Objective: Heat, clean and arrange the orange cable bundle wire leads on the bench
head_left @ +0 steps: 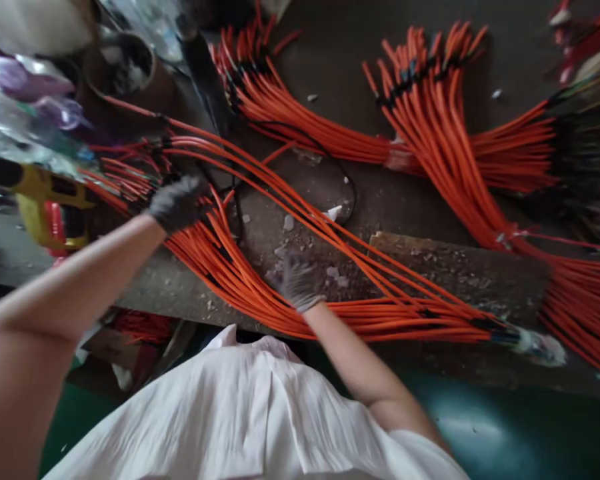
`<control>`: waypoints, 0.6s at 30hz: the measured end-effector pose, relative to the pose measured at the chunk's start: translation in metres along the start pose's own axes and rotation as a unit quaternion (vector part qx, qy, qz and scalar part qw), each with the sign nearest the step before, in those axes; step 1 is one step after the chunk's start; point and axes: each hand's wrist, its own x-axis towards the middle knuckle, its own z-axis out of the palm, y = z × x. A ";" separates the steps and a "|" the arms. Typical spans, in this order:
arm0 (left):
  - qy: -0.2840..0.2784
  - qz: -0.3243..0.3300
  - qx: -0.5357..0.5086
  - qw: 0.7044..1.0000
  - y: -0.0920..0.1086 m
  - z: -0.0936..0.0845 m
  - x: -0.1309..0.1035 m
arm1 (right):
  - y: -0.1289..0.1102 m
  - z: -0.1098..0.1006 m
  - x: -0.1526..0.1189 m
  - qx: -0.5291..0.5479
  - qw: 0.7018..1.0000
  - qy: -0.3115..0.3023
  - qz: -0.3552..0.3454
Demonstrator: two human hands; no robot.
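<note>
A long bundle of orange cables [250, 293] lies along the near edge of the workbench [190, 293]. My left hand [177, 203], in a grey glove, is over the bundle's left part, near the dark-banded cable ends; its fingers are blurred and what they hold cannot be made out. Beside the bundle's middle is my right hand [299, 280], also gloved, with its fingers smeared by motion. A few loose orange cables [280, 190] arch above both hands and run to the bundle's right end, where clear plastic [543, 348] wraps it.
Two more orange cable bundles [325, 130] [445, 153] lie at the back. A yellow power drill [45, 200] is at the left, near a round container [125, 70] and plastic bags [35, 93]. A wooden board [450, 267] lies right of centre, with white scraps around.
</note>
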 end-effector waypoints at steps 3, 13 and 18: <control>-0.063 -0.093 -0.098 0.989 -0.036 0.054 -0.064 | -0.075 0.035 0.005 0.072 0.987 -0.143 0.035; -0.172 -0.092 -0.559 0.806 -0.067 0.068 -0.106 | -0.098 -0.068 -0.033 0.082 0.995 -0.048 0.028; 0.020 -0.048 -0.790 0.611 -0.020 -0.002 -0.045 | -0.110 -0.033 -0.086 0.063 0.996 -0.054 -0.043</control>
